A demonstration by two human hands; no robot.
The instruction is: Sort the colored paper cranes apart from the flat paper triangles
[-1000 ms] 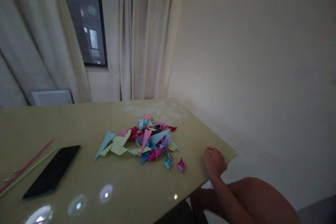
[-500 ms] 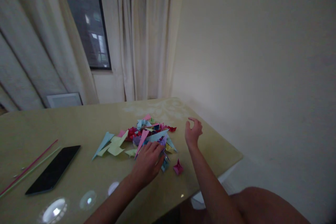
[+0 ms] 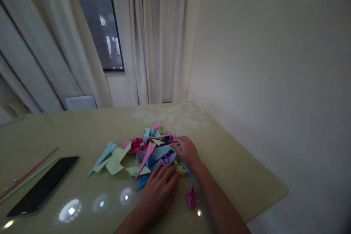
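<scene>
A heap of coloured folded paper pieces (image 3: 148,146) lies on the pale yellow-green table (image 3: 233,164). My left hand (image 3: 160,190) lies flat on the near edge of the heap, fingers stretched out over blue and purple pieces. My right hand (image 3: 186,151) rests on the heap's right side with its fingers spread on the paper. A small magenta folded piece (image 3: 192,198) sits apart on the table, between my two forearms. Light blue and pale green paper darts (image 3: 109,155) stick out at the heap's left.
A black phone (image 3: 41,186) lies at the left, with a pink and a green straw (image 3: 27,173) beside it. The table's right edge runs close to a bare wall. Curtains and a dark window stand behind the table.
My right hand came from the table's right edge onto the heap. My left hand entered and settled flat on the heap's near side. The view shifted right.
</scene>
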